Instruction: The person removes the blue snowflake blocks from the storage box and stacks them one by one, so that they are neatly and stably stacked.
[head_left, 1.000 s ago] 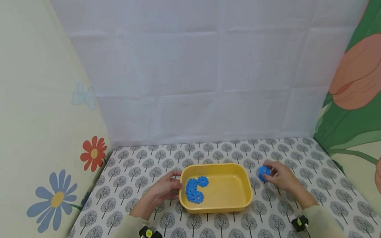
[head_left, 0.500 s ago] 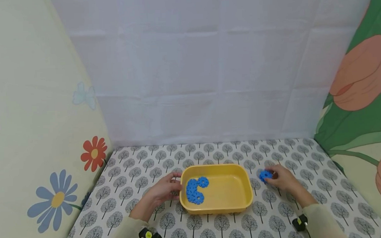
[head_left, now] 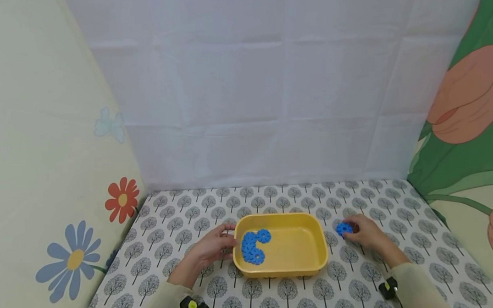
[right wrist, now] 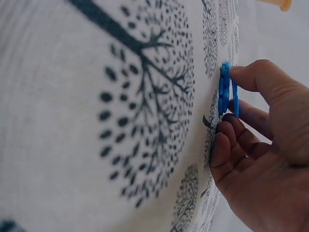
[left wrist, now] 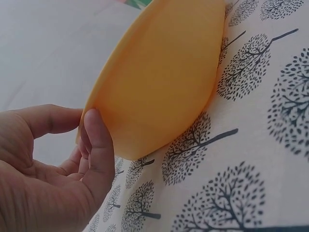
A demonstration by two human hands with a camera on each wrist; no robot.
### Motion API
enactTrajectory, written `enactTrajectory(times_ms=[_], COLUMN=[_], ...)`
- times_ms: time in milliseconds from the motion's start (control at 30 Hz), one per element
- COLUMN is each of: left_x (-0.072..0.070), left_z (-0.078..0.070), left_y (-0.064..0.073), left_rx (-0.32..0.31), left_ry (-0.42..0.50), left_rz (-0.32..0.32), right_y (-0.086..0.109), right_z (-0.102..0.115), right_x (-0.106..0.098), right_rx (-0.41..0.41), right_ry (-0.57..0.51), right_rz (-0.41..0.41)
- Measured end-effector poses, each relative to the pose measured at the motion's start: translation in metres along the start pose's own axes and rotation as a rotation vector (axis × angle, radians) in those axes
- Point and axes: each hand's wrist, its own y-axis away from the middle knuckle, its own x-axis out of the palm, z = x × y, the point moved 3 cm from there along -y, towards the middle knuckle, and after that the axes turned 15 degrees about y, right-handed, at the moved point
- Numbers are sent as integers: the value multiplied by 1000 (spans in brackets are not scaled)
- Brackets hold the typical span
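On the cloth sits a shallow yellow plastic tray (head_left: pixel 301 271), with several blue notched discs (head_left: pixel 248 246) gathered along its left side. My left hand (head_left: pixel 212 245) holds the tray's left rim; the left wrist view shows the thumb and a finger pinching the yellow wall (left wrist: pixel 159 82). To the right of the tray, my right hand (head_left: pixel 365 232) holds blue notched discs (head_left: pixel 344 228) between thumb and fingers. Seen edge-on in the right wrist view, these discs (right wrist: pixel 225 89) form a small stack low against the cloth, the thumb tip at one edge. Fingers hide part of them.
A white cloth printed with grey trees (head_left: pixel 285 288) covers the table. Behind it hangs a creased white sheet (head_left: pixel 248 103). Flower-printed panels, a left one (head_left: pixel 44 158) and a right one (head_left: pixel 449 172), close off the sides.
The discs in my right hand have tipped from facing the head camera to lying flatter, with the right fingers slightly lower. My left hand stays at the tray's rim.
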Motion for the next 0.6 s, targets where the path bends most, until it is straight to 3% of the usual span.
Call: enactTrajectory(times_ms=[600], left_x=[-1], left_z=[0], left_y=[3], left_rx=[-6], left_ry=[-7], left_rz=[11], right_y=[-3], right_z=[0], right_x=[2], right_rx=[-13], right_ry=[16], right_rz=[12])
